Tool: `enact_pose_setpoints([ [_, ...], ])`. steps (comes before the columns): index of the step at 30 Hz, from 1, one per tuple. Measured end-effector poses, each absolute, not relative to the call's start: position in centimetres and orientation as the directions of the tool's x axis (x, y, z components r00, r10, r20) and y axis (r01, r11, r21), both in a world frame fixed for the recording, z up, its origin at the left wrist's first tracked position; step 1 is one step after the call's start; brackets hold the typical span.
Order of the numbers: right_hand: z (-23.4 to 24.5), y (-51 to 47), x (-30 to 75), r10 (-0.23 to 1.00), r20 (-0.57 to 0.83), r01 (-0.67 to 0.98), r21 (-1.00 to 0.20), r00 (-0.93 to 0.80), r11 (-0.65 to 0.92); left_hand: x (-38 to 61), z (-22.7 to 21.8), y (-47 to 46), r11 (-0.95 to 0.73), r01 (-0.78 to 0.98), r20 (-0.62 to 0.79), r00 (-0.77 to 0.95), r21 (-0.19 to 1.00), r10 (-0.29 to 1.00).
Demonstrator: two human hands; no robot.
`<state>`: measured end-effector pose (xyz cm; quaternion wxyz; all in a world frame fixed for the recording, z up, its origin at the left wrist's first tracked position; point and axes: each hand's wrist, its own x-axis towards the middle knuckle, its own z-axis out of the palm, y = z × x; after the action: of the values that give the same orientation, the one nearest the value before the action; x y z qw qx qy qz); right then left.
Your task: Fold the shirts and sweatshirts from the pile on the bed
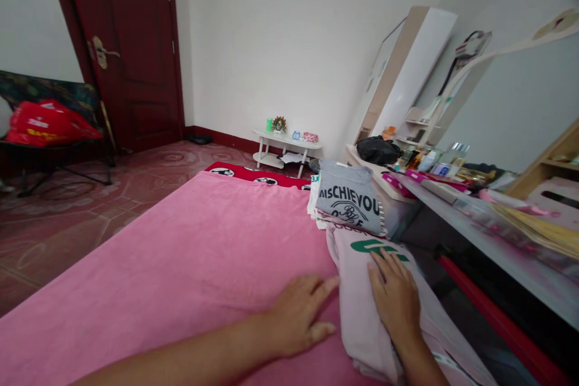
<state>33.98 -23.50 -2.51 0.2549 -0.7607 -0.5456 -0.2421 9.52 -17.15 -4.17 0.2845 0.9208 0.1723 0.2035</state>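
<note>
A pale pink folded garment point(357, 301) with a green print lies along the right side of the pink bed cover point(190, 253). Flat on top of it, near the print, rests my right hand point(395, 292), fingers stretched out. Just left of the garment is my left hand point(303, 313), over the bed cover, its fingers apart and its forefinger tip close to the garment's edge; whether it touches cannot be made out. Beyond the pink garment sits a stack of folded clothes, topped by a grey shirt point(348, 193) with black lettering.
To the right, a glass-topped desk point(474, 235) and a dresser with bottles point(429, 160) and a black bag point(379, 149) stand close to the bed. A small white table point(287, 140) is by the far wall. At left are a folding chair point(49, 90) and a door point(126, 54).
</note>
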Motion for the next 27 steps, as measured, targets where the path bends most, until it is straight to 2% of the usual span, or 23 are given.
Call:
enact_pose_setpoints([
  [2, -2.3, -23.5, 31.1, 0.659, 0.734, 0.982, -0.186, 0.165, -0.038, 6.2, -5.0, -15.2, -0.755, 0.404, 0.271, 0.759, 0.517, 0.592],
  [4, -2.1, -23.2, 26.5, 0.667, 0.744, 0.947, -0.185, -0.040, 0.263, 4.0, -5.7, -13.2, -0.676, 0.563, 0.276, 0.634, 0.475, 0.722],
  [6, -2.3, -23.0, 21.2, 0.681, 0.675, 0.846, -0.160, -0.282, 0.509, 3.0, -6.0, -11.5, -0.636, 0.630, 0.298, 0.565, 0.446, 0.769],
  [9, -3.4, -22.8, 15.4, 0.688, 0.537, 0.718, -0.201, -0.488, 0.666, 3.0, -6.0, -10.4, -0.663, 0.638, 0.324, 0.578, 0.391, 0.749],
  [11, -4.3, -22.7, 14.1, 0.715, 0.489, 0.695, -0.267, -0.500, 0.668, 3.3, -5.8, -10.4, -0.680, 0.633, 0.330, 0.595, 0.370, 0.733],
  [16, -5.2, -22.6, 15.5, 0.821, 0.464, 0.696, -0.467, -0.332, 0.546, 3.2, -5.4, -10.6, -0.664, 0.618, 0.332, 0.576, 0.421, 0.747],
  [27, -5.1, -22.2, 15.5, 0.851, 0.430, 0.656, -0.554, -0.302, 0.513, 3.3, -5.4, -10.3, -0.658, 0.605, 0.322, 0.577, 0.448, 0.751],
])
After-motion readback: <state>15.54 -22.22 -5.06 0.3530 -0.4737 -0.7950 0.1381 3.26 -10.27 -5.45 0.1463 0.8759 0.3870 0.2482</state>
